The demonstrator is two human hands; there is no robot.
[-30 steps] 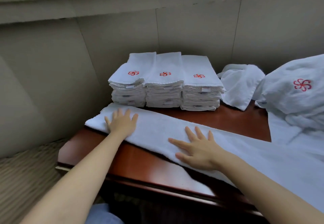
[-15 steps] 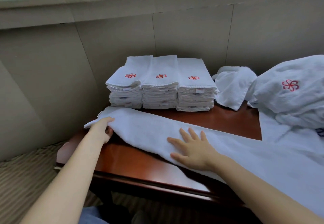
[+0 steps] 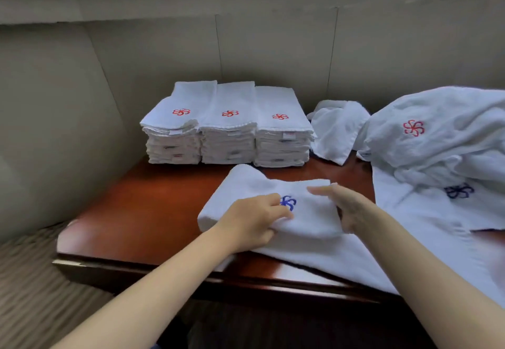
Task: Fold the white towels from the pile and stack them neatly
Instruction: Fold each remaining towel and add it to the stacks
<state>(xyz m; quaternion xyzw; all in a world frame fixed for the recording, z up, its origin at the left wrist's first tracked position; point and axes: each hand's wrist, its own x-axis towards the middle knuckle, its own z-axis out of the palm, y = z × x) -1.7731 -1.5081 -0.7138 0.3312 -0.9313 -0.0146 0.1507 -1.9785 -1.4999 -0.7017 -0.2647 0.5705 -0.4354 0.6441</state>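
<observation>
Three neat stacks of folded white towels with red flower emblems (image 3: 229,127) stand at the back of the reddish-brown polished wooden table (image 3: 142,212), in the middle of the frame. Below them lies the long white terry towel with a blue flower emblem (image 3: 306,212), its left end doubled over, its long axis running toward the lower right corner. It looks soft, light and floppy, best taken at corners or along the fold. The left hand (image 3: 250,224) pinches the folded layer; the right hand (image 3: 345,206), fingers fairly straight, touches its right edge. The loose white pile (image 3: 442,135) sits at the right.
</observation>
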